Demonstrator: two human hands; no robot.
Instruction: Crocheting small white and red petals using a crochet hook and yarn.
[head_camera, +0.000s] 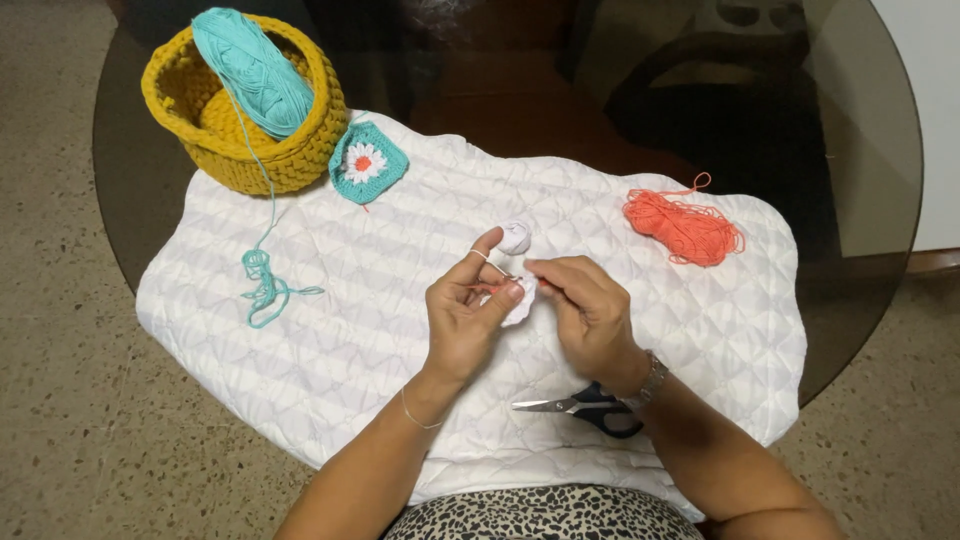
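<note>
Landmark: the white quilted mat (330, 330) spread over a round glass table (860, 200).

Left hand (462, 318): over the middle of the mat, thumb and lower fingers pinched on a small white crochet piece (520, 303). The forefinger is raised, with a white strand looped over it.

Right hand (588, 308): just beside the left, fingertips closed narrowly on the same piece from its right side. A thin orange object shows between the 2 hands; whether it is a hook or yarn cannot be told.

A small white yarn ball (516, 237) lies on the mat just beyond the raised forefinger.

Other items:
1. Black-handled scissors (585, 407), blades closed, near the mat's near edge, partly under the right wrist.
2. Loose orange yarn (685, 228) at the mat's far right.
3. Teal square with a daisy centre (367, 162) at the mat's far left edge.
4. Mustard crochet basket (300, 150) touching that edge, holding a teal skein (252, 70); its strand trails onto the mat and ends in a tangle (262, 285).
</note>
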